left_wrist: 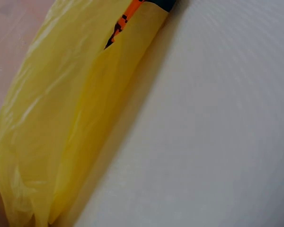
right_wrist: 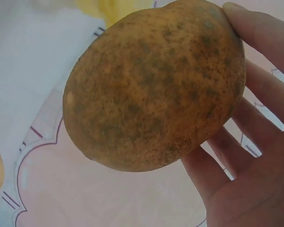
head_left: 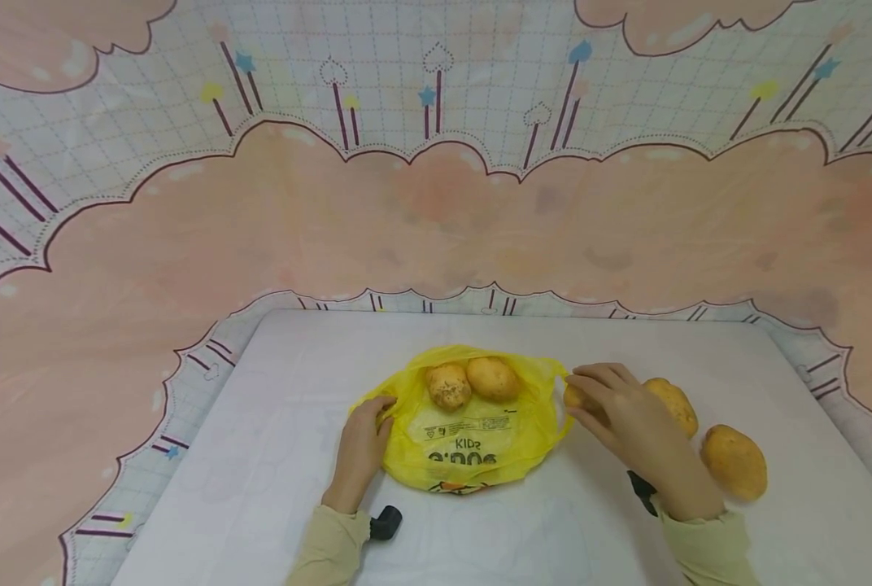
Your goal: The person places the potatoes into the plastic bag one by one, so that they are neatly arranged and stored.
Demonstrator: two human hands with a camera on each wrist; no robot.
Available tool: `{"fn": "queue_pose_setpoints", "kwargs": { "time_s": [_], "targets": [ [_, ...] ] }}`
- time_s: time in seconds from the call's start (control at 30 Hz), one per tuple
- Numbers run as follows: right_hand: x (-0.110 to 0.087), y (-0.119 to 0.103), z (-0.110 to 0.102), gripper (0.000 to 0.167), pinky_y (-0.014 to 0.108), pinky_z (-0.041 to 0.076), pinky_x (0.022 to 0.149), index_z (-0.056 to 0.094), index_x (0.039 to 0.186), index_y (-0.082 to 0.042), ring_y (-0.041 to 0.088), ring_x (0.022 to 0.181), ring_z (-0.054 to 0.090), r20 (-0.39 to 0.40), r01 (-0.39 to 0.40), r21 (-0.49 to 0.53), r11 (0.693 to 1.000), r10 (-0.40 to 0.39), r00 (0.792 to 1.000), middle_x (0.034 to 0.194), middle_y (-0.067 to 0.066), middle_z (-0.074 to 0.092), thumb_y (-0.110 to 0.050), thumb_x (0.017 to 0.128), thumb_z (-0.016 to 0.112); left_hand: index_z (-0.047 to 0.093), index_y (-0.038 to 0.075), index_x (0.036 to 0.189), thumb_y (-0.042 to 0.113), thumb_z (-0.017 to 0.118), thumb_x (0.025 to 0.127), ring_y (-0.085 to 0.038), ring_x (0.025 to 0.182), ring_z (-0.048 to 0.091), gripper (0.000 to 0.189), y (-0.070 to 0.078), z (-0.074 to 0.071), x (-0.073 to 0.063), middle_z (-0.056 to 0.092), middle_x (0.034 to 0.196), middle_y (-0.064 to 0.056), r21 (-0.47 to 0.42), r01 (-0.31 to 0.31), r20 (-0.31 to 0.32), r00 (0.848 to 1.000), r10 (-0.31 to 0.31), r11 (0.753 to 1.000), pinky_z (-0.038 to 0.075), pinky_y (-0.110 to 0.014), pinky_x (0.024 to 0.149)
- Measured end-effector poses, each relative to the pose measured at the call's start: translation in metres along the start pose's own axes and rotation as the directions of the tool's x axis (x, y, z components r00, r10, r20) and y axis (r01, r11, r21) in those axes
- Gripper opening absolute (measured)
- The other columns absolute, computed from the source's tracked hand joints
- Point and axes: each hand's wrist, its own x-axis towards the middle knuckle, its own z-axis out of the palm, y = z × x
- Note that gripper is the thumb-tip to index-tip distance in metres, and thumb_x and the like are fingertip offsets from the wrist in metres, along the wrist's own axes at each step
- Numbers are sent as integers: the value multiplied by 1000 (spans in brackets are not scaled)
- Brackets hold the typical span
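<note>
White table point(head_left: 260, 423), cloud-patterned cloth point(head_left: 443, 220) behind; right grip point(head_left: 622, 411) holds potato point(right_wrist: 154, 90).

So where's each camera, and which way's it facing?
Head: on the head, facing forward and down at the table; left hand, right hand, sleeves show.
Left wrist: worn there, facing the yellow bag; perhaps a sliver of hand, lower left.
Right wrist: worn there, facing the held potato; fingers and palm show.
Head and left wrist share the bag.

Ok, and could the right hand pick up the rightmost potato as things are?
Probably not just now: the right hand has another potato in its grip. Otherwise the way looks free, as nothing covers the rightmost potato.
</note>
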Motion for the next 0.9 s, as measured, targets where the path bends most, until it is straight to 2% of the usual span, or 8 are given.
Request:
{"fn": "queue_pose_setpoints", "kwargs": {
  "time_s": [0.6,0.9],
  "targets": [
    [16,-18,11,37,44,60,82,71,116,-8,27,111,61,36,-28,17,999,28,999,118,9,67,-26,85,79,64,-1,122,-1,66,92,-36,115,61,30,1,0,-1,66,122,-18,-4,-5,3,1000,5,1000,50,-50,100],
    [22,-27,26,38,39,60,84,70,116,-6,25,110,62,34,6,67,998,-8,999,117,8,67,-27,86,78,65,-1,122,-1,66,92,-36,116,61,30,0,-1,0,66,122,-18,-1,-3,4,1000,3,1000,49,-50,101]
  ]
}}
